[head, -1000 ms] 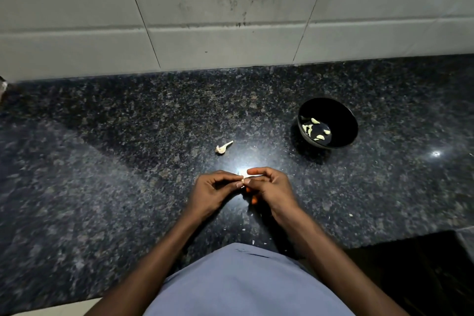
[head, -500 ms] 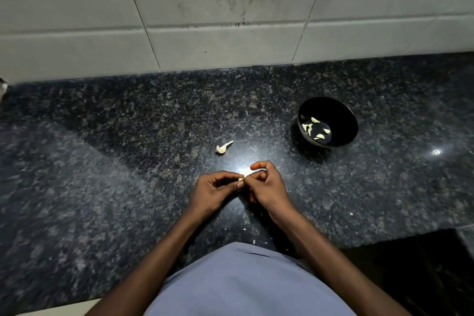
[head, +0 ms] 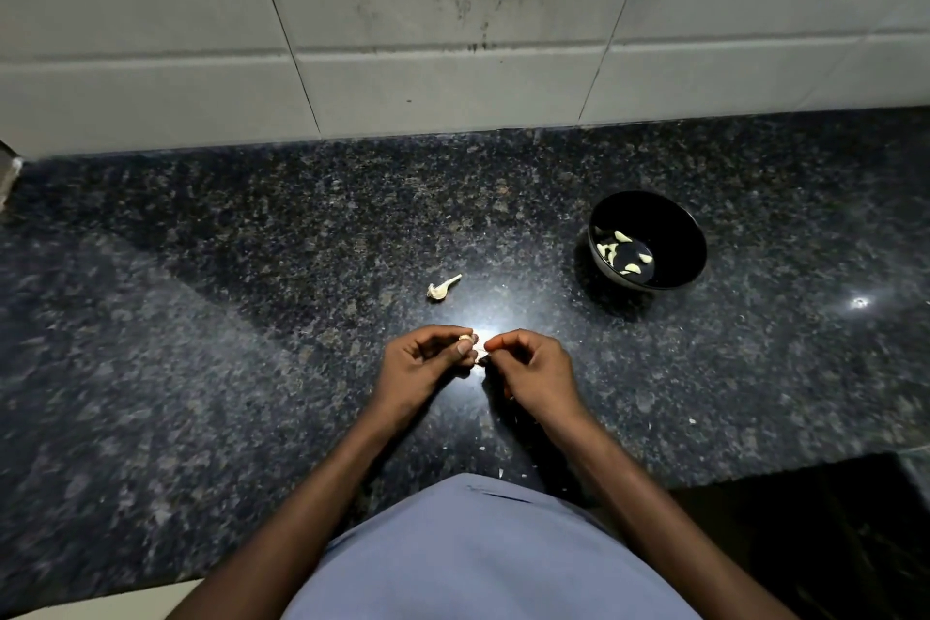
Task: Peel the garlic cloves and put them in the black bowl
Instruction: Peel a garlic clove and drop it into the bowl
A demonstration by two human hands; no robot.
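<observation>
Against dark granite counter [head: 201,317], hands that met a second ago have drawn slightly apart, left hand [head: 417,368] pinching the garlic clove [head: 465,345], right hand [head: 533,373] pinching its skin, so peeling advances; black bowl [head: 674,227] waits well right.

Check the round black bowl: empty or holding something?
Holding something: several pale peeled garlic cloves lie on the round black bowl's bottom.
</observation>
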